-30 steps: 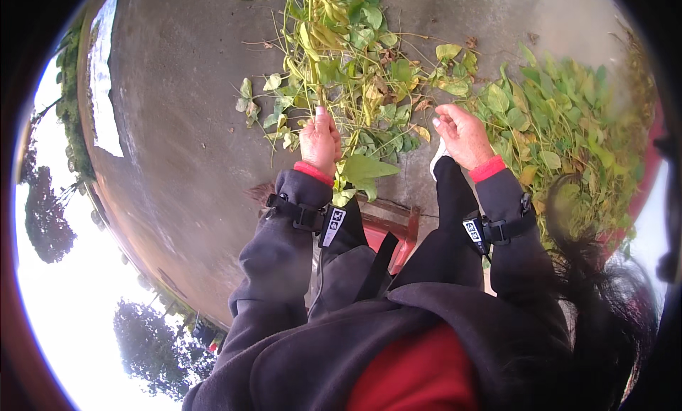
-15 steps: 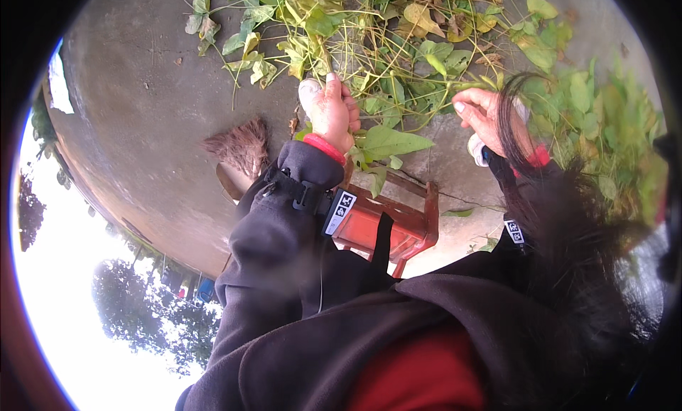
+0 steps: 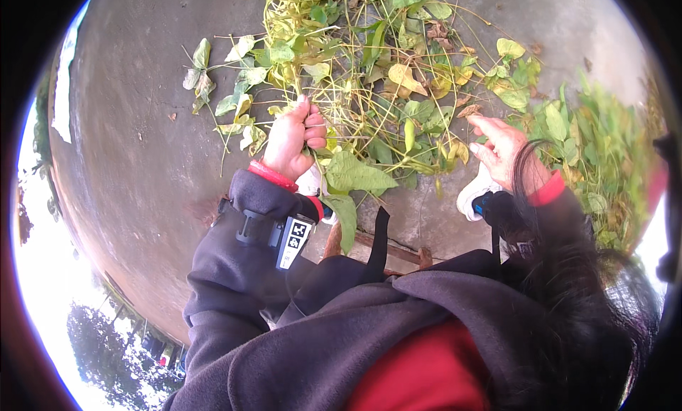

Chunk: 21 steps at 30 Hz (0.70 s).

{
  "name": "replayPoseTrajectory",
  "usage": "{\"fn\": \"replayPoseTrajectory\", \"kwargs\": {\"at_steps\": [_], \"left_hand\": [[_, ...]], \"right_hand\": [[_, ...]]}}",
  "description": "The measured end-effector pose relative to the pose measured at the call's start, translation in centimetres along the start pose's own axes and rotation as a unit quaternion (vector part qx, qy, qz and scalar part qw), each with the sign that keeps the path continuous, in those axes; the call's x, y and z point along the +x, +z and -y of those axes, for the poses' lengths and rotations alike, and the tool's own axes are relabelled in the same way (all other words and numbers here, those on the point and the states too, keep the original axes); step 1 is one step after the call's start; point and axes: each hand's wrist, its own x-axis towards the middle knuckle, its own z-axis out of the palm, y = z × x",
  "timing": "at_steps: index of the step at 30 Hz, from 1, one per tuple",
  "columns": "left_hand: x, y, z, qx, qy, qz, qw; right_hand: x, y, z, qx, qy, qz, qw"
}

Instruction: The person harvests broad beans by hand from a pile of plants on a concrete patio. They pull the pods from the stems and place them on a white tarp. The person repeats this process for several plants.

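My left hand (image 3: 295, 137) is closed round the stems of a bean plant (image 3: 290, 66), whose yellow-green stalks and leaves stretch away beyond the fist. Large green leaves (image 3: 355, 173) hang below that hand, next to my sleeve. My right hand (image 3: 504, 152) has its thumb and fingers apart, and nothing shows in it. It hovers just right of loose cut stems and leaves (image 3: 401, 77) on the ground. Among these lies a plump green pod (image 3: 410, 135), between the two hands.
Another leafy green heap (image 3: 597, 152) lies to the right. White shoes (image 3: 477, 191) stand under my hands on the grey concrete floor (image 3: 135, 127). The edge of a reddish wooden stool (image 3: 401, 251) shows in front of my body. Dark hair partly covers my right forearm.
The view has shifted, and the stool and brown broom are now mostly out of sight. My left hand, still gripping the stems, appears further left and lower. My right hand's fingers have straightened.
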Motion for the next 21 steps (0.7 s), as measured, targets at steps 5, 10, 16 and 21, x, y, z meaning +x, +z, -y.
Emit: {"fn": "replayPoseTrajectory", "kwargs": {"at_steps": [5, 10, 16, 21], "left_hand": [[-2.7, -1.4, -0.7, -0.072, -0.003, 0.103, 0.992], [-5.6, -2.0, -0.9, -0.123, -0.049, 0.207, 0.969], [-7.5, 1.2, 0.4, -0.125, -0.052, 0.236, 0.962], [-8.3, 3.3, 2.9, -0.096, -0.074, 0.269, 0.955]], "right_hand": [[-1.2, 4.9, 3.7, 0.03, -0.055, 0.128, 0.99], [-1.5, 10.0, 6.7, 0.007, -0.127, 0.082, 0.989], [3.4, 13.6, 9.8, 0.101, -0.189, -0.105, 0.971], [4.5, 10.6, 11.0, 0.422, -0.177, 0.014, 0.889]]}}
